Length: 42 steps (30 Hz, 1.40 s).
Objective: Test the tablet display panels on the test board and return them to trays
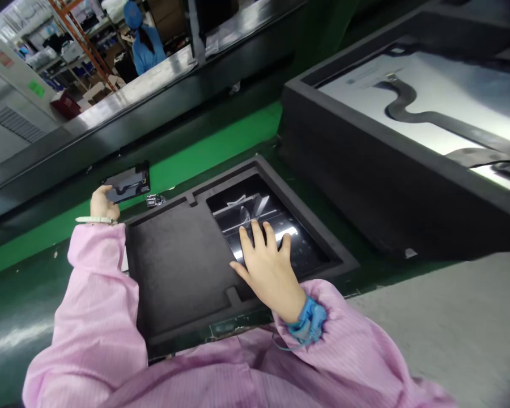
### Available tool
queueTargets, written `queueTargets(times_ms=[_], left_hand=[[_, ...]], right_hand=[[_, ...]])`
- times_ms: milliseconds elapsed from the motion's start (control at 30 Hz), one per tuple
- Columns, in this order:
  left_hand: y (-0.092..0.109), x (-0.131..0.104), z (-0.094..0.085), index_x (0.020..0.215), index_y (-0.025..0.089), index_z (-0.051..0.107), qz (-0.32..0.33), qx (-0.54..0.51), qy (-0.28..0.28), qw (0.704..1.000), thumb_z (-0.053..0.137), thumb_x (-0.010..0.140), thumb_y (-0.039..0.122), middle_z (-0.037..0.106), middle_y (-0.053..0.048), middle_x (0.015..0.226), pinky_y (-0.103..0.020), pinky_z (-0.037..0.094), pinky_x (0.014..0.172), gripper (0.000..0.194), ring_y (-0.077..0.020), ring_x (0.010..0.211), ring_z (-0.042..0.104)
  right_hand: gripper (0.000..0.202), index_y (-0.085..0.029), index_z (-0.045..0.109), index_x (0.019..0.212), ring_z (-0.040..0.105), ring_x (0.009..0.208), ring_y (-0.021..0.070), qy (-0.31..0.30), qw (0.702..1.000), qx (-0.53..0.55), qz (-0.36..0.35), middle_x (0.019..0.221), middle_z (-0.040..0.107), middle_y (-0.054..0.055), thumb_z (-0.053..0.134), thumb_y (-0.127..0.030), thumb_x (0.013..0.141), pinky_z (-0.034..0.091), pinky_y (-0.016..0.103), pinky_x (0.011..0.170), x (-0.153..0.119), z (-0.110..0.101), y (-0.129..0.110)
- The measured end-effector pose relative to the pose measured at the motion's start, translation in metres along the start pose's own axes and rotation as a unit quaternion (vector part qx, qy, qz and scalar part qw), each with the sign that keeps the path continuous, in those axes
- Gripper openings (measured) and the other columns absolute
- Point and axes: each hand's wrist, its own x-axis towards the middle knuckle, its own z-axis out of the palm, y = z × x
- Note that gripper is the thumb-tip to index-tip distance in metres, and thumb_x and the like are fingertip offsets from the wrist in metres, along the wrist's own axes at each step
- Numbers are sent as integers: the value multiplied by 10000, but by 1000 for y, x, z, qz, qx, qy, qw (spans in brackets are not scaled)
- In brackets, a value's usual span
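Note:
At the far left, my left hand (pixel 103 205) grips one end of a small dark flat panel (pixel 128 184) with a dark ribbon-like strip across its face. My right hand (pixel 268 262) is spread over a glossy black screen panel (pixel 263 218), fingers apart; whether the fingertips touch it I cannot tell. That panel lies in the right recess of a dark foam tray (pixel 182 255), and bright reflections cross its surface. In the tray's left recess, bare foam shows. Just past the tray's far edge, near the small panel, is a small metallic piece (pixel 155 200).
A deep black foam box (pixel 340 170) stands at right, holding a pale panel (pixel 433 85) with dark ribbon cables. The green conveyor belt (pixel 225 150) runs beyond the tray, bordered by a metal rail (pixel 153 76). A person in blue (pixel 147 45) is farther back.

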Motion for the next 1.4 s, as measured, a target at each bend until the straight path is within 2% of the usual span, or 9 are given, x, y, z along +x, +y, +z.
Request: queueTargets(times_ms=[100,200,367,700,867,1000,1167,1267,1400], left_hand=[[-3,-48,-13,1038,227,618,-35,-20,11,999,620,802,175,615,-40,1037,-358,494,1052,242,-185,1093,623],[-29,-115,-22,1131,261,624,8,6,-116,993,666,749,255,628,-47,1219,-386,440,1137,384,-221,1236,595],[-99,-194,-42,1425,224,472,108,296,-249,916,641,826,389,437,-159,1573,-556,233,1281,643,-337,1517,368],[-129,-179,-51,1352,151,559,293,430,-240,820,482,950,331,533,-201,1517,-590,322,1251,448,-350,1473,449],[-128,-162,-54,1292,170,607,315,417,-242,818,497,942,316,597,-178,1470,-580,344,1246,395,-323,1427,518],[-126,-157,-56,1276,188,626,294,395,-258,832,491,931,297,605,-164,1472,-582,332,1251,386,-314,1441,511],[-117,-156,-54,1180,210,667,215,270,-248,905,556,853,281,696,-127,1331,-527,383,1226,353,-290,1325,616],[-109,-155,-59,1041,218,650,159,76,-153,972,575,835,283,738,-80,1092,-445,554,1033,229,-229,1033,733],[-96,-140,-81,938,209,606,234,47,35,971,558,857,266,681,-63,992,-361,578,880,110,-194,905,691]], right_hand=[[591,-38,501,1498,455,1412,469,-2,1000,-12,-11,1558,486,253,557,-236,945,433,714,1082,1,-6,-2],[592,-30,531,1459,558,1304,427,9,999,-31,-23,1465,576,256,516,-92,870,596,561,924,2,-15,-2],[583,-55,530,1437,686,976,349,58,997,-51,-27,1316,649,260,468,-84,858,558,374,535,-4,-44,11],[328,-137,603,1164,700,746,335,14,978,-111,174,921,709,267,327,-247,1026,294,375,629,4,-133,76],[219,-234,573,769,586,774,237,89,973,117,175,864,685,128,440,-216,942,384,408,751,8,-144,106],[202,-260,583,725,584,782,219,93,887,425,154,828,664,53,599,-421,846,443,393,753,0,-127,98],[453,-218,571,794,582,667,161,-65,733,668,113,733,633,6,780,-596,656,459,286,616,0,-61,42],[484,-206,583,869,608,644,157,-127,686,709,104,732,662,5,743,-631,700,488,279,610,-3,-19,5],[466,-211,600,954,675,772,193,-170,679,708,90,821,712,31,681,-640,791,555,321,726,-8,11,-25]])
